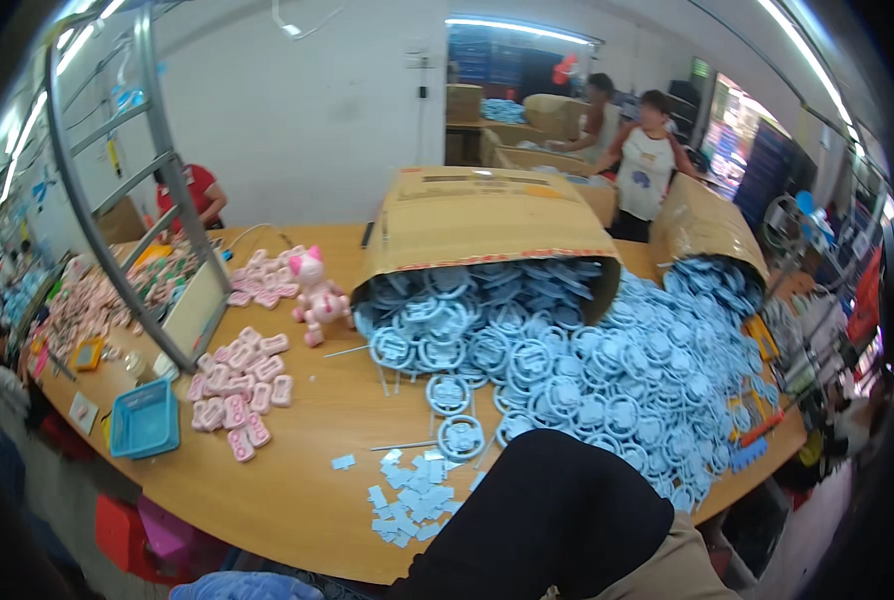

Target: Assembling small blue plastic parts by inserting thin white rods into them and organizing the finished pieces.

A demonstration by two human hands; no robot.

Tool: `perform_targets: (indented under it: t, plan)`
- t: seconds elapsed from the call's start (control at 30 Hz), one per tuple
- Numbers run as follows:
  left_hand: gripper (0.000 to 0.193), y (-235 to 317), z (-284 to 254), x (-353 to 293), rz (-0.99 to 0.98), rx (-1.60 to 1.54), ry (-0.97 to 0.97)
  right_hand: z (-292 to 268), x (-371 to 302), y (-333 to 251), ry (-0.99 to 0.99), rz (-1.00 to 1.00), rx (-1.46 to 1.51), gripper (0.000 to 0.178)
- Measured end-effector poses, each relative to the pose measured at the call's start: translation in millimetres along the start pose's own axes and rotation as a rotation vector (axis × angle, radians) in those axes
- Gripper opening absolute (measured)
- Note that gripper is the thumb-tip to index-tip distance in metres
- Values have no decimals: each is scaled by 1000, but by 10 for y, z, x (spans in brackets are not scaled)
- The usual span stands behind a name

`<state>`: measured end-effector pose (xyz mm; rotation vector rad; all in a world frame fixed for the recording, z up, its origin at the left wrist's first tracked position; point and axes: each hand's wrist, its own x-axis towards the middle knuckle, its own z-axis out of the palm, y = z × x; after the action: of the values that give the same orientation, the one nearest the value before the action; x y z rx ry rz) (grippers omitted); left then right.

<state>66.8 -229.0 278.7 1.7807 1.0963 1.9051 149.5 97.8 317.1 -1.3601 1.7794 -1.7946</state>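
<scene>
Neither of my hands shows in the head view. A bent limb in black cloth (542, 520) rises from the lower edge in front of the table; whether it is an arm or a leg I cannot tell. Right behind it spreads a big heap of light-blue plastic ring-shaped parts (607, 390), spilling from a cardboard box (497, 215) tipped on its side. Small flat pale-blue pieces (417, 500) lie scattered to the limb's left. Farther left are pink-and-white blocks (237, 375) in a loose group, with a pink toy figure (322, 295) behind them.
A blue tray (147, 420) sits near the left edge of the wooden table (317, 480). A metal ladder-like frame (117, 190) stands at the left. Another tipped box (702, 220) is at the right, near an orange-handled tool (762, 428). Other people (652, 165) stand behind.
</scene>
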Motion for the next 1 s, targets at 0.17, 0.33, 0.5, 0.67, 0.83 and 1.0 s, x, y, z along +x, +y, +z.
perform_targets:
  t: [0.17, 0.33, 0.5, 0.67, 0.83, 1.0]
  plan:
    - [29, -78, 135, 6, -303, 92, 65, 159, -436, -371, 108, 28, -106, 35]
    - [32, -272, 461, -180, -491, 3, 172, 288, -849, -748, 168, 15, -193, 36]
    - [33, -515, 957, -141, -725, -176, 572, 374, -1261, -1037, 229, -5, -262, 36]
    - [44, -1046, 980, -398, -791, 25, 215, 542, -1656, -1239, 296, -34, -283, 37]
    - [52, -1581, 1286, -474, -793, -227, 289, 578, -2077, -1541, 389, -24, -396, 37]
    - [40, -2050, 1665, -443, -981, -353, 245, 500, -2411, -1794, 410, 28, -448, 38]
